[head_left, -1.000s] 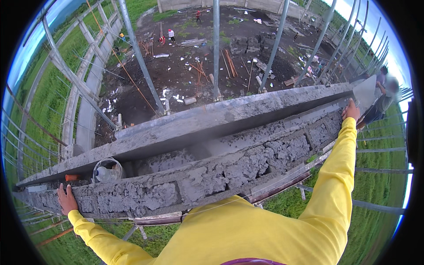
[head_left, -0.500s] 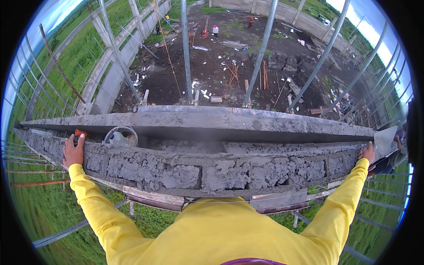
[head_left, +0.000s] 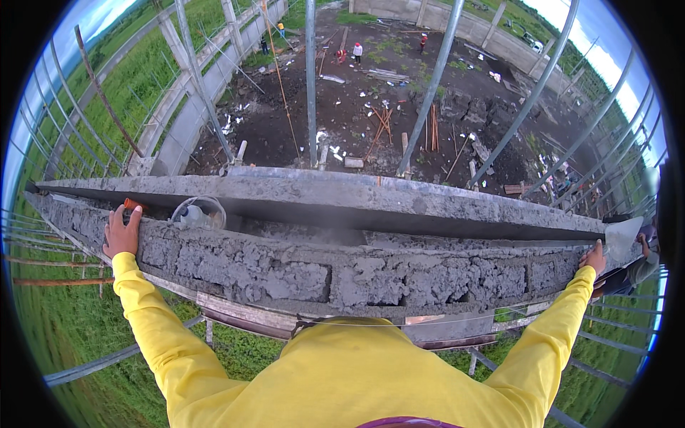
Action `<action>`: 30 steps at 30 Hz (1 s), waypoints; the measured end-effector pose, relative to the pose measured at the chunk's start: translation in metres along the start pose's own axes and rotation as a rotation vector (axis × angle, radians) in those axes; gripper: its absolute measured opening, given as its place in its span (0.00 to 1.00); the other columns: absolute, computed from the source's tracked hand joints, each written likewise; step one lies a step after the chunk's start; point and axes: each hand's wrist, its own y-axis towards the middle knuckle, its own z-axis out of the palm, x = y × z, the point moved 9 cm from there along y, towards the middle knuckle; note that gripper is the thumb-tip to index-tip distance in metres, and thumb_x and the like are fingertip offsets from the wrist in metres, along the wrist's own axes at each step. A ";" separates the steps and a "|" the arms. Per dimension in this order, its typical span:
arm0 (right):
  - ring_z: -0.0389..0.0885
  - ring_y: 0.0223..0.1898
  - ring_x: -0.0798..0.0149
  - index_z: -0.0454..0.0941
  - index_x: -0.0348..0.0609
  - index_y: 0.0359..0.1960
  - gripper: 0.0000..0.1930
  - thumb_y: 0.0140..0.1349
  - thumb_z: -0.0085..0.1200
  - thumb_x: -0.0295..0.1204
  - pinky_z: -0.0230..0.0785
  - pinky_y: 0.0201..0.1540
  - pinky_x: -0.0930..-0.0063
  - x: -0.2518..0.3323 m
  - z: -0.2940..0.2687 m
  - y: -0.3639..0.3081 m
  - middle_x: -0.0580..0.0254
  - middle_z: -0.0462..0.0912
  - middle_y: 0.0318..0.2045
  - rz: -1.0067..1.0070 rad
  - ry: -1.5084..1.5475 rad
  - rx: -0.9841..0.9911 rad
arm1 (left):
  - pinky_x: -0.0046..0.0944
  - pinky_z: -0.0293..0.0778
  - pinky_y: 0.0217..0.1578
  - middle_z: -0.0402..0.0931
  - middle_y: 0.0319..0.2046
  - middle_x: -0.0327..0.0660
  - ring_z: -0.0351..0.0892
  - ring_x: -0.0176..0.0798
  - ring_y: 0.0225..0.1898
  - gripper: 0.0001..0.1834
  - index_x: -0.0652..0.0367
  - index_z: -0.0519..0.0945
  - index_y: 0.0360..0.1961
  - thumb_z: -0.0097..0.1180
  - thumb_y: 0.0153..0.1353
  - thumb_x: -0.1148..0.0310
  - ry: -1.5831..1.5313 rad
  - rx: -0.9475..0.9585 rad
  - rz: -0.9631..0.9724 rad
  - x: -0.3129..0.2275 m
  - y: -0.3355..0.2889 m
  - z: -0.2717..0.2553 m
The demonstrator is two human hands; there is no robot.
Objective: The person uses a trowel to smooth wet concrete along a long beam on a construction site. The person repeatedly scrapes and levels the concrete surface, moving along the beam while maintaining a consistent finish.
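A long wall of grey blocks, its rough face smeared with mortar, runs across in front of me. My left hand rests on its left part with the fingers spread, holding nothing. Just beyond those fingers lies a short orange pipe end. A clear round plastic container with something pale inside sits in the trough to the right of it. At the wall's right end my right hand is closed by a grey trowel; its blade points up and away, and the handle is hidden by my fingers.
A concrete beam lies behind the trough. Upright metal poles rise past it. Behind the trowel, another person's sleeve shows. Far below, several people stand on dark ground with loose timber. Grass and scaffold poles lie beneath me.
The view has tilted slightly, so the yard and wall sit a little differently. Both hands keep their places at the wall, and the trowel stays by my right hand.
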 end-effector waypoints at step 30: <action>0.66 0.09 0.68 0.71 0.46 0.25 0.21 0.64 0.62 0.48 0.58 0.10 0.73 0.005 0.000 -0.006 0.66 0.68 0.13 -0.013 -0.021 0.050 | 0.76 0.46 0.68 0.54 0.78 0.34 0.52 0.54 0.77 0.36 0.30 0.65 0.73 0.45 0.67 0.33 0.063 0.013 0.016 0.014 0.016 0.015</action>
